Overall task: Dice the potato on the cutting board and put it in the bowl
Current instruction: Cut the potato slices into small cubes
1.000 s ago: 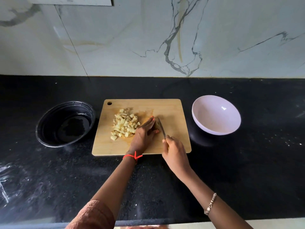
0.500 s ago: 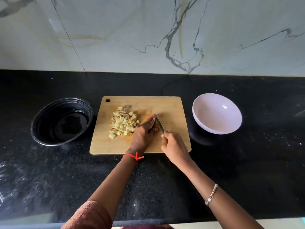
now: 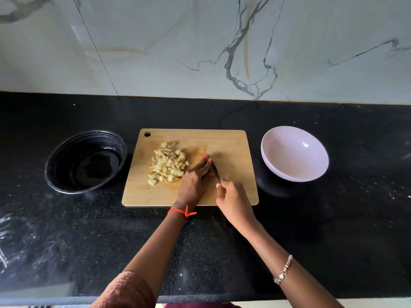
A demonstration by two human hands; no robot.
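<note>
A wooden cutting board lies on the black counter, with a heap of diced potato on its left half. My left hand rests on the board just right of the heap. Its fingers reach along the blade and its thumb tucks under them, pinching a potato piece that the hand hides. My right hand grips the handle of a knife. The blade points away from me, edge down on the board, right against my left fingertips. The pale lilac bowl stands empty to the right of the board.
A black round bowl sits left of the board, close to its edge. The marble wall rises behind the counter. Bare black counter stretches in front of and to the right of the lilac bowl.
The knife blade has closed in from a small gap to lie against my left fingertips. The right hand shifted slightly left. The view has tilted a little.
</note>
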